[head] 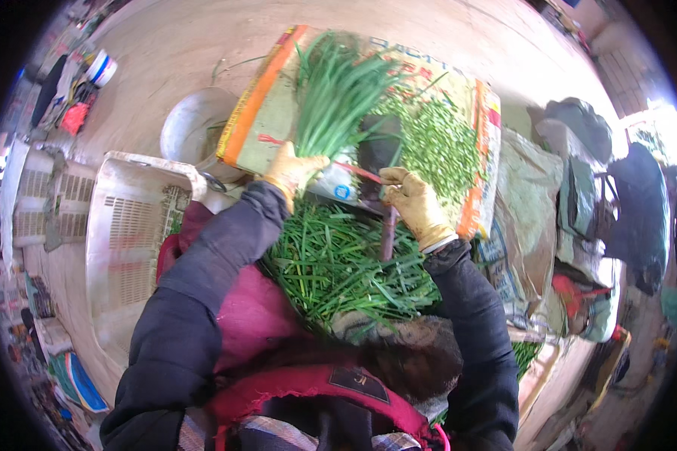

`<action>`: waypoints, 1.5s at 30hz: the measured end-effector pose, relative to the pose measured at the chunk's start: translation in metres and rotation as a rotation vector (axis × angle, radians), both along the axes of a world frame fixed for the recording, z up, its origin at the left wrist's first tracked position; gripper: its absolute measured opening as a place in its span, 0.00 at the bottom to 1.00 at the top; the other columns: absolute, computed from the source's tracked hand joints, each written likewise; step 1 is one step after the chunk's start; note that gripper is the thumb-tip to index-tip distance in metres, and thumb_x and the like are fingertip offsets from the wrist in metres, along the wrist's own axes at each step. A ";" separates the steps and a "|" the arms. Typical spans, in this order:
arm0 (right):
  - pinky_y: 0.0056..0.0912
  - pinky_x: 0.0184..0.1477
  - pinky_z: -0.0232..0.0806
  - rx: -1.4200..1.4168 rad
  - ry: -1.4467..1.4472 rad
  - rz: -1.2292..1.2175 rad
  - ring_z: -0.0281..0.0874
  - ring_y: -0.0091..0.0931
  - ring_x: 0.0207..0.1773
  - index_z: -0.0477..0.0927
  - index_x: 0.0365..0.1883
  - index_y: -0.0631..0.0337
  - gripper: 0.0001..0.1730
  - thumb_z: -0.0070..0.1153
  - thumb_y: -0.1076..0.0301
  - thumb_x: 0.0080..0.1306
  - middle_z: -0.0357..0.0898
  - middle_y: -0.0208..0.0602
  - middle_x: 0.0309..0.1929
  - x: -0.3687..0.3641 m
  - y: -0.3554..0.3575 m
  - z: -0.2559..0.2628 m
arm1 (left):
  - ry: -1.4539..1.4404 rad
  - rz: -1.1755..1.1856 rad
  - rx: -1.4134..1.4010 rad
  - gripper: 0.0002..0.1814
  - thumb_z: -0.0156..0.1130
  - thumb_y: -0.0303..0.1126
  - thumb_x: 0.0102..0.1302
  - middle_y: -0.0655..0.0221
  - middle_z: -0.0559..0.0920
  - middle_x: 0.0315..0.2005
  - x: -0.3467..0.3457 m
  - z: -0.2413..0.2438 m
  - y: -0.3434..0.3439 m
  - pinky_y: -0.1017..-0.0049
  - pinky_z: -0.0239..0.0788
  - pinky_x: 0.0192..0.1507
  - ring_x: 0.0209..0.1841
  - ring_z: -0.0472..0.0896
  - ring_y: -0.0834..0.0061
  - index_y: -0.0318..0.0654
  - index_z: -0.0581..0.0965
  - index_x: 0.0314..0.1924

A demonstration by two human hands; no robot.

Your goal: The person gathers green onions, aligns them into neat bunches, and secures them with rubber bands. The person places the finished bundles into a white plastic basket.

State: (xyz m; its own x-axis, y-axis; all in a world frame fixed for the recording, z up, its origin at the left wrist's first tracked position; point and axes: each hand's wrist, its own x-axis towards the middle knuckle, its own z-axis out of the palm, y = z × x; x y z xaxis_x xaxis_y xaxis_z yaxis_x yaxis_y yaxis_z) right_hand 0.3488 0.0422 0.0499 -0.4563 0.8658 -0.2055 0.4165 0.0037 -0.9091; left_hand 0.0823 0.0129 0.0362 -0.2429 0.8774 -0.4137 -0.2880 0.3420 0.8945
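Note:
My left hand [294, 169], in a yellowish glove, grips the lower end of a bunch of long green leafy stalks [341, 96] that fans out over a printed sack [265, 107]. A thin red tie [356, 171] stretches from that bunch to my right hand [412, 197], gloved too, whose fingers pinch its end. Between the hands is a cleaver with a wide dark blade [379, 146] and a brown handle [388, 234], the handle towards me. Chopped green bits [443, 141] are heaped on the sack's right part. Loose green stalks [350, 265] are piled in front of my lap.
A white plastic crate [127, 248] stands at my left, with a whitish bucket [194, 124] beyond it. Sacks [524, 191] and dark plastic bags [640, 214] lie or hang on the right. Part of another crate [536, 377] holding greens is at the lower right.

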 end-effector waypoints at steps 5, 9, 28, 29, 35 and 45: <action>0.28 0.50 0.72 -0.021 -0.228 0.242 0.80 0.24 0.46 0.79 0.53 0.63 0.16 0.54 0.73 0.67 0.83 0.36 0.43 0.034 -0.043 0.037 | 0.056 0.008 -0.027 0.29 0.72 0.20 0.57 0.65 0.83 0.38 0.004 0.013 -0.015 0.71 0.78 0.30 0.32 0.82 0.72 0.36 0.69 0.57; 0.39 0.52 0.72 0.259 -0.593 0.595 0.80 0.39 0.49 0.79 0.54 0.57 0.21 0.56 0.58 0.65 0.82 0.46 0.44 0.054 -0.082 0.073 | 0.212 0.046 0.127 0.40 0.74 0.17 0.52 0.65 0.83 0.45 0.003 -0.037 -0.023 0.71 0.76 0.46 0.42 0.82 0.70 0.37 0.66 0.65; 0.30 0.26 0.70 1.064 0.156 0.020 0.77 0.23 0.29 0.80 0.28 0.62 0.03 0.60 0.73 0.57 0.79 0.32 0.28 0.116 -0.227 0.147 | 0.548 -0.115 0.355 0.29 0.64 0.37 0.68 0.61 0.78 0.56 -0.007 0.015 -0.039 0.70 0.69 0.58 0.52 0.79 0.71 0.35 0.70 0.65; 0.29 0.31 0.74 0.997 0.438 -0.053 0.80 0.23 0.34 0.82 0.33 0.64 0.05 0.61 0.72 0.60 0.82 0.35 0.33 0.146 -0.246 0.153 | 0.427 -0.155 0.310 0.25 0.64 0.38 0.68 0.62 0.81 0.52 0.020 0.032 -0.060 0.71 0.69 0.57 0.49 0.81 0.72 0.35 0.74 0.62; 0.26 0.38 0.75 0.103 0.695 -1.213 0.82 0.24 0.32 0.81 0.45 0.66 0.17 0.56 0.58 0.71 0.84 0.37 0.31 0.333 -0.430 0.116 | 0.419 -0.645 0.251 0.14 0.62 0.35 0.70 0.71 0.86 0.29 0.134 0.072 -0.144 0.79 0.71 0.39 0.32 0.81 0.83 0.37 0.83 0.50; 0.33 0.54 0.71 0.443 -0.685 -1.099 0.79 0.36 0.50 0.80 0.50 0.59 0.19 0.64 0.75 0.59 0.81 0.39 0.48 0.396 -0.429 0.000 | 0.540 -0.866 1.026 0.19 0.56 0.13 0.64 0.58 0.82 0.52 0.325 0.154 -0.248 0.71 0.69 0.61 0.55 0.81 0.65 0.34 0.79 0.54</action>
